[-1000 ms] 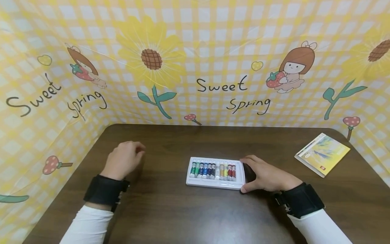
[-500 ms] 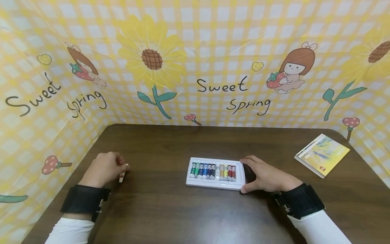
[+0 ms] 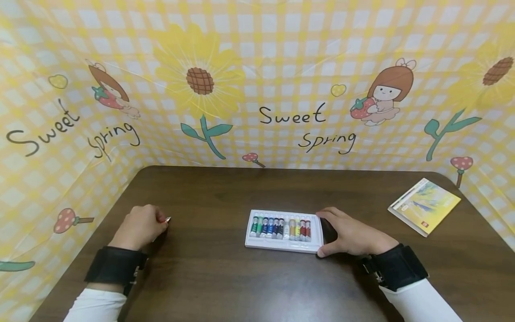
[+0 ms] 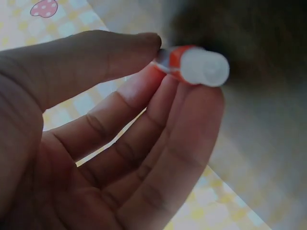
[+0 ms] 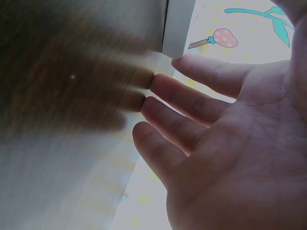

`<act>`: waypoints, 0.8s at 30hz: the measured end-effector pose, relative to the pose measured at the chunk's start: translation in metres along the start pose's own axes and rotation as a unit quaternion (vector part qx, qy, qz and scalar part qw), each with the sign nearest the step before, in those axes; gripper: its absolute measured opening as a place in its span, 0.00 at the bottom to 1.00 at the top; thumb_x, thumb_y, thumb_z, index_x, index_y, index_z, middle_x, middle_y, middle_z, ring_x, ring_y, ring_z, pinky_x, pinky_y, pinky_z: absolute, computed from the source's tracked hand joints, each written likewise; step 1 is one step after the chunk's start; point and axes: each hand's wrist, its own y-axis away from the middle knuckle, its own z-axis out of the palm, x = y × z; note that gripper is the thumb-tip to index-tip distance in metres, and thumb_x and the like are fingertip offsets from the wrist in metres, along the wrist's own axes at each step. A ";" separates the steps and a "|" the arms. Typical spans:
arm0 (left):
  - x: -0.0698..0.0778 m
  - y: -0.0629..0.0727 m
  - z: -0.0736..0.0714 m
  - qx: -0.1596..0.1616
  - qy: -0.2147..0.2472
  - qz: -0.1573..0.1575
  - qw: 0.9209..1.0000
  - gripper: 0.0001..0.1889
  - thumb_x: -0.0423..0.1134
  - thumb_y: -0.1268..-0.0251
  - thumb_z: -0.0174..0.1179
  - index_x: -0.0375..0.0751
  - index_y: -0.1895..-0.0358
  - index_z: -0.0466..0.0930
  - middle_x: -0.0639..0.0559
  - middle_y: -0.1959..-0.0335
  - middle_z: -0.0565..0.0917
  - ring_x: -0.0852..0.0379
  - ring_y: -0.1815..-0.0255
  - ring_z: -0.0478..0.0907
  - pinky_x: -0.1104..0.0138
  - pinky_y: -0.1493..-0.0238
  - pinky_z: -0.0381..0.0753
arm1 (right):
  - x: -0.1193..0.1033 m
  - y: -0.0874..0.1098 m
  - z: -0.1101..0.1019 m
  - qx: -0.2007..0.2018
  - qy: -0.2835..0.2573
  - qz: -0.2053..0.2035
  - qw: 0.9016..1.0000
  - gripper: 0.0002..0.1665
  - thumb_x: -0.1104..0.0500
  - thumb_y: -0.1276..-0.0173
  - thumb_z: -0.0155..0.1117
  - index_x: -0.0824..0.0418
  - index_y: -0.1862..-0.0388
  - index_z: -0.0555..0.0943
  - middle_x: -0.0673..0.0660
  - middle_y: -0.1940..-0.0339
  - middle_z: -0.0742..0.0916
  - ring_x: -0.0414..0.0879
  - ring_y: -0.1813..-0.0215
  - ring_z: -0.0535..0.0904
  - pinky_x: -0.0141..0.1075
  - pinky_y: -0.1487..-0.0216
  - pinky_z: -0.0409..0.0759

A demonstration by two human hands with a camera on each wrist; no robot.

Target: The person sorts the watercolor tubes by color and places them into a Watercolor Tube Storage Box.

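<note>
A small paint tube (image 4: 176, 62) with a white cap and an orange-red band is pinched between the thumb and fingers of my left hand (image 3: 137, 227), low over the table's left side. In the head view only a bit of that tube shows. A white tray (image 3: 318, 235) with a row of coloured paint tubes (image 3: 280, 227) lies flat near the middle of the table. My right hand (image 3: 354, 232) holds this tray by its right end, thumb at the near corner and index finger at the far one. Part of the tray's edge (image 5: 178, 28) shows in the right wrist view.
A yellow booklet or flat box (image 3: 424, 207) lies at the table's back right, beyond my right hand. The brown wooden table (image 3: 213, 277) is bordered at the back and sides by a yellow checked cloth (image 3: 281, 58).
My left hand has moved left and toward me, and the tube in it has turned, so less of it shows than half a second ago. The right hand and tray stay put.
</note>
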 end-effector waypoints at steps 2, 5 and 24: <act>-0.001 0.000 -0.001 -0.004 -0.002 -0.002 1.000 0.08 0.37 0.34 0.68 0.43 0.73 0.86 0.48 0.72 0.87 0.51 0.73 0.78 0.56 0.70 0.77 | -0.001 0.000 0.000 -0.001 0.000 0.001 1.000 0.62 0.37 0.44 0.83 0.64 0.19 0.65 0.68 0.20 0.67 0.65 0.23 0.69 0.64 0.27 0.71; -0.003 0.002 -0.003 -0.010 -0.004 -0.009 1.000 0.11 0.37 0.33 0.65 0.44 0.76 0.83 0.49 0.74 0.85 0.53 0.75 0.76 0.59 0.72 0.73 | -0.002 0.001 0.000 -0.002 -0.002 0.003 1.000 0.62 0.37 0.44 0.83 0.64 0.19 0.65 0.69 0.19 0.67 0.65 0.23 0.69 0.65 0.27 0.70; -0.019 0.000 -0.007 -0.025 -0.020 -0.045 0.998 0.08 0.41 0.29 0.60 0.41 0.62 0.85 0.40 0.65 0.86 0.45 0.69 0.81 0.53 0.73 0.76 | -0.002 0.002 0.000 -0.002 -0.001 0.000 1.000 0.62 0.37 0.43 0.82 0.64 0.19 0.64 0.69 0.19 0.67 0.66 0.23 0.68 0.65 0.27 0.71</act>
